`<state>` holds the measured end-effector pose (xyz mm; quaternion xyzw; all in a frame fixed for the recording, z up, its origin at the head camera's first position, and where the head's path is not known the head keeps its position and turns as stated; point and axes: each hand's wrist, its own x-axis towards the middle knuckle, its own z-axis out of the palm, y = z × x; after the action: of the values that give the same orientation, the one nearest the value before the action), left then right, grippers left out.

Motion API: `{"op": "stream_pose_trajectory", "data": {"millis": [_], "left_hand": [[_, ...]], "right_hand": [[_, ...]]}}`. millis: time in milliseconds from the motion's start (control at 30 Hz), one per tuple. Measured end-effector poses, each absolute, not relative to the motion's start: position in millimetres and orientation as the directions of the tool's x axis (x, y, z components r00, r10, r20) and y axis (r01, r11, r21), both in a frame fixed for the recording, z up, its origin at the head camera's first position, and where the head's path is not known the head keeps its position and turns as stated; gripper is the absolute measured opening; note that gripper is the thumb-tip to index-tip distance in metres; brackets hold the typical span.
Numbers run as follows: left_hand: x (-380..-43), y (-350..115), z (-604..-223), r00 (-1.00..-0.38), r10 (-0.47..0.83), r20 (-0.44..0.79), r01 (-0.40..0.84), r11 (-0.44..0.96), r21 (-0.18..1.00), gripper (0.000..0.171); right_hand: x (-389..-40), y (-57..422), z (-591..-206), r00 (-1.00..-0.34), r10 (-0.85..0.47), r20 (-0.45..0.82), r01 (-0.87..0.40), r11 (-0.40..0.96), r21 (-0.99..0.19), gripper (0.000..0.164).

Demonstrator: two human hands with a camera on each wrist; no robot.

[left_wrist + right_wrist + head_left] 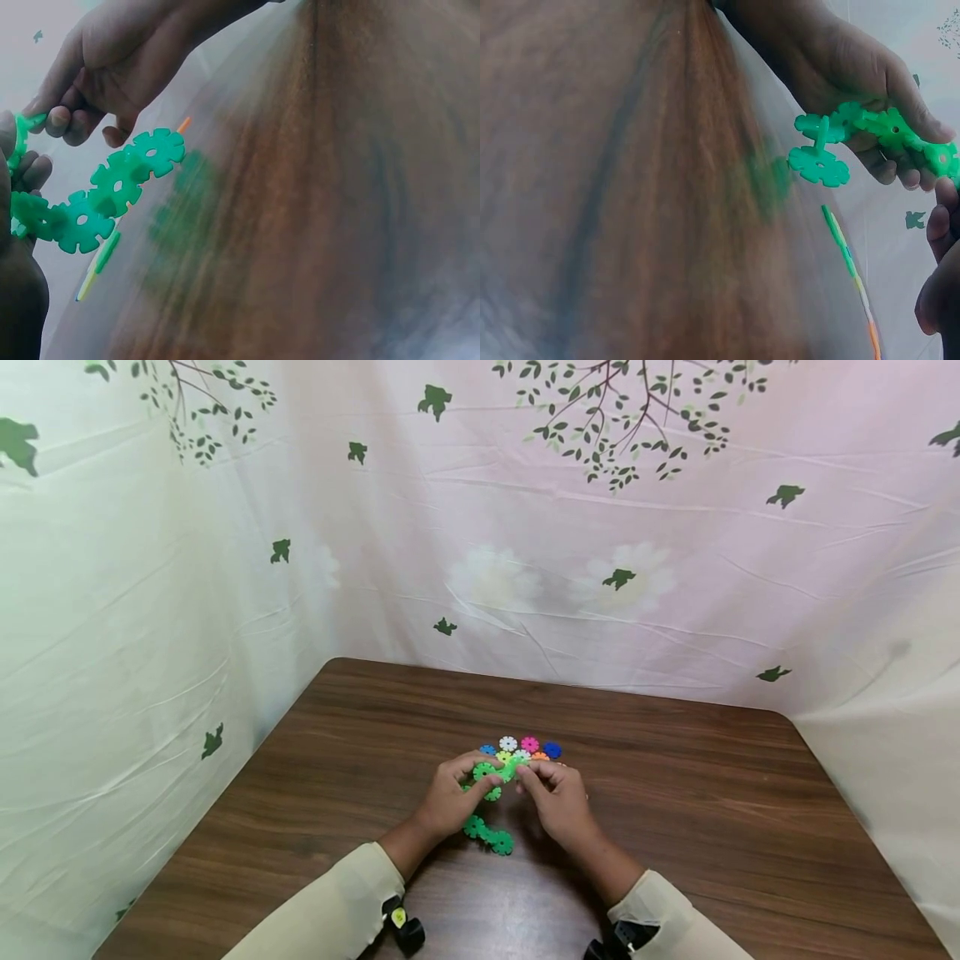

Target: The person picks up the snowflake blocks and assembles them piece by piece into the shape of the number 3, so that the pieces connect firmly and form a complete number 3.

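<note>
My left hand [447, 802] and right hand [557, 800] both pinch the green disc chain [491, 777] above the table [675, 827]. Its long axis runs from my fingertips back toward me, its tail hanging down. Loose coloured discs [525, 747] lie just beyond.

- Green disc chain [491, 777]: notched plastic discs slotted edge to edge, held off the table, its lower end [489, 835] curling down between the wrists.
- Loose discs [529, 745]: white, pink, blue, lying flat just behind.
</note>
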<state>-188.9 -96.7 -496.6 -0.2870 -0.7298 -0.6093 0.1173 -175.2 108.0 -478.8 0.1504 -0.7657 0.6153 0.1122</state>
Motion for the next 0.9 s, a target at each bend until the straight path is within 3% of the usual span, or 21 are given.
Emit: {"op": "stream_pose_trajectory", "data": {"millis": [600,767,900], "left_hand": [[-190.8,-95.3,-498.2,-0.738,0.274,0.617,0.653,0.055,0.756,0.018],[-191.2,-96.8,-498.1,-0.754,0.230,0.615,0.635,0.016,0.772,0.019],[-192.0,-98.2,-498.9,-0.782,0.211,0.586,0.601,0.008,0.799,0.021]], "right_hand": [[-172.5,104.3,-480.6,-0.917,-0.094,0.388,-0.399,0.185,-0.898,0.026],[-178.6,107.9,-485.5,-0.922,-0.099,0.375,-0.388,0.214,-0.897,0.012],[-185.3,112.4,-490.2,-0.924,-0.104,0.368,-0.382,0.202,-0.902,0.012]]}}
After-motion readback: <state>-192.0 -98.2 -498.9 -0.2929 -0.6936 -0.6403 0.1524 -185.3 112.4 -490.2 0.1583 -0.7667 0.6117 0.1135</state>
